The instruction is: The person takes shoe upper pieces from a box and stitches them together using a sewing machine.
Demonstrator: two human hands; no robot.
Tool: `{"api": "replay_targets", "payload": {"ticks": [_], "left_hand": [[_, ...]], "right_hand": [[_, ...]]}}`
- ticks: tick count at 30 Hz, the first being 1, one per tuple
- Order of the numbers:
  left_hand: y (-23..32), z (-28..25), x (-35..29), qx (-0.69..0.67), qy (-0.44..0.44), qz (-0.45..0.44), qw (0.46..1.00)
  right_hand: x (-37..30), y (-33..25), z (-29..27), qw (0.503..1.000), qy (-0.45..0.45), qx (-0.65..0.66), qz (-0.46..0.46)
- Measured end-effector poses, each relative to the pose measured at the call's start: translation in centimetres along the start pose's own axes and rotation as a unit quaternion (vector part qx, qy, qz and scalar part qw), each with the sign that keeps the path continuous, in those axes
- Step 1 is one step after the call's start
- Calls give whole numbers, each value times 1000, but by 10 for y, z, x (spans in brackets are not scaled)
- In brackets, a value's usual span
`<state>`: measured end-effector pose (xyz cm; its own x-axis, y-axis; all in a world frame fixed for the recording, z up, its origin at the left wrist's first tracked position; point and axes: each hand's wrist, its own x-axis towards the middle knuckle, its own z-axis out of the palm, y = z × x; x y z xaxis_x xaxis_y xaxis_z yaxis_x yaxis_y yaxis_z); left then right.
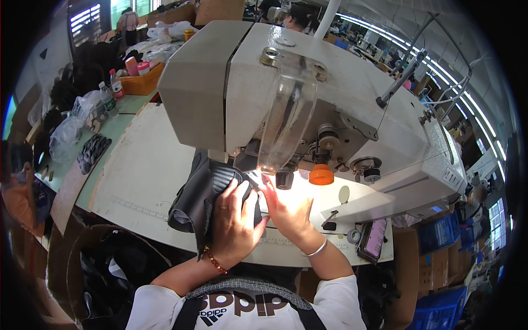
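Observation:
A black padded fabric piece [190, 201] with a ribbed section lies folded on the sewing machine bed, under the left end of the machine head [201, 82]. My left hand [234, 223] grips it from above, fingers curved over the ribbed part and thumb toward the right. Beside the needle area, my right hand [289, 212] has its fingertips together at the piece's right edge. Bright lamp glare washes out that spot, and the needle itself is hard to make out. A clear plastic shield [286, 124] hangs in front of the machine head above both hands.
An orange knob [321, 174] projects from the machine, right of my hands. On the right of the white table [137, 159] lie a phone [374, 239] and a tape roll [353, 236]. Bottles [107, 99], plastic bags and an orange tray [143, 82] occupy the green side table.

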<state>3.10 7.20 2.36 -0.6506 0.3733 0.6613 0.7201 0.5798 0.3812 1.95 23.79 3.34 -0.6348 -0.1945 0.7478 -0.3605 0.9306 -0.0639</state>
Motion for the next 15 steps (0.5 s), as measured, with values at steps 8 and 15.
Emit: {"api": "replay_targets", "payload": {"ticks": [8, 15], "left_hand": [[-6, -2, 3, -65, 52, -33, 996], [-3, 2, 8, 10, 66, -27, 997]], "right_hand": [[2, 6, -7, 996, 20, 88, 22], [16, 5, -20, 998, 28, 11, -60]]}}
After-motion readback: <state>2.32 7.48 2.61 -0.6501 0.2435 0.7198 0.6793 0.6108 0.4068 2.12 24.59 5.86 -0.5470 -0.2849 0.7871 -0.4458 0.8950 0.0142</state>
